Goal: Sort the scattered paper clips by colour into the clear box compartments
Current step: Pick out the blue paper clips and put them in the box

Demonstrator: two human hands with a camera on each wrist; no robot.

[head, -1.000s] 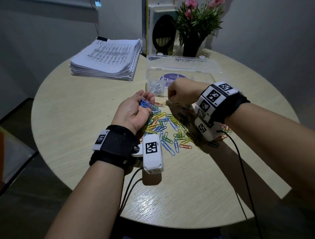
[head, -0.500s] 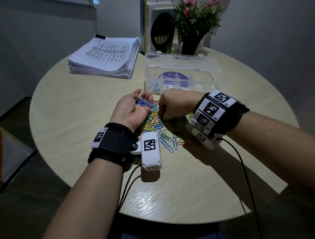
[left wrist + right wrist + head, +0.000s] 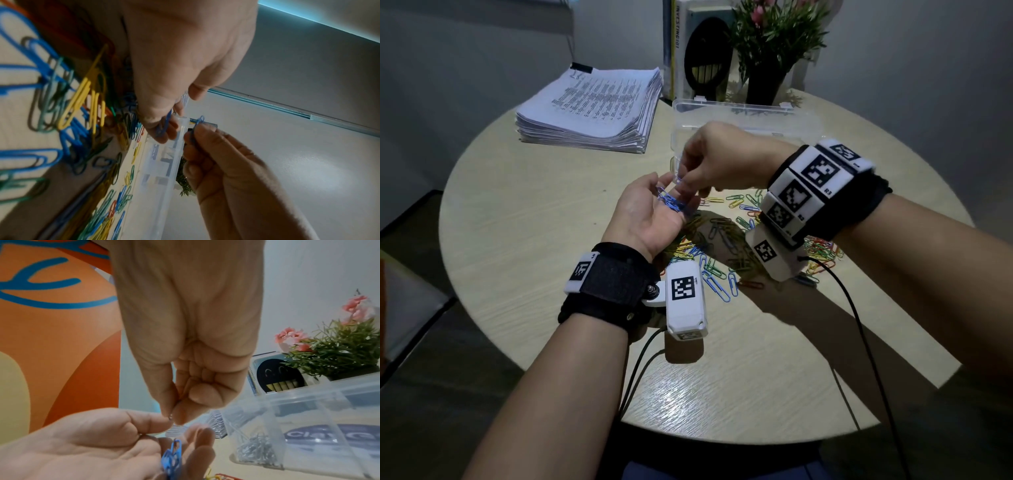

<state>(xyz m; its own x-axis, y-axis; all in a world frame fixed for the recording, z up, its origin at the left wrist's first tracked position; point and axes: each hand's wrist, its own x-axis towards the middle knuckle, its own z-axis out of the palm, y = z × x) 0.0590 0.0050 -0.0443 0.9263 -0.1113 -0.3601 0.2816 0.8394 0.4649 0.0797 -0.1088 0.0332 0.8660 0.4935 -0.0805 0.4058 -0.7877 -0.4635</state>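
My left hand [image 3: 662,193] is palm up above the table and cradles a small bunch of blue paper clips [image 3: 671,205] in its curled fingers; the bunch also shows in the right wrist view [image 3: 171,456]. Just above those fingers, my right hand [image 3: 683,178] pinches one blue clip [image 3: 195,128] between thumb and fingertips. Mixed coloured clips [image 3: 719,274] lie scattered under both wrists. The clear box [image 3: 743,113] stands open behind the hands. One of its compartments holds silver clips [image 3: 257,449].
A thick stack of printed paper [image 3: 592,106] lies at the back left of the round wooden table [image 3: 517,222]. A potted plant [image 3: 767,44] and a book [image 3: 702,51] stand behind the box. Cables [image 3: 859,325] run from both wrists.
My right hand has lifted off the clip pile and come up over the left hand's fingers with one clip. The left hand has risen a little with its blue bunch.
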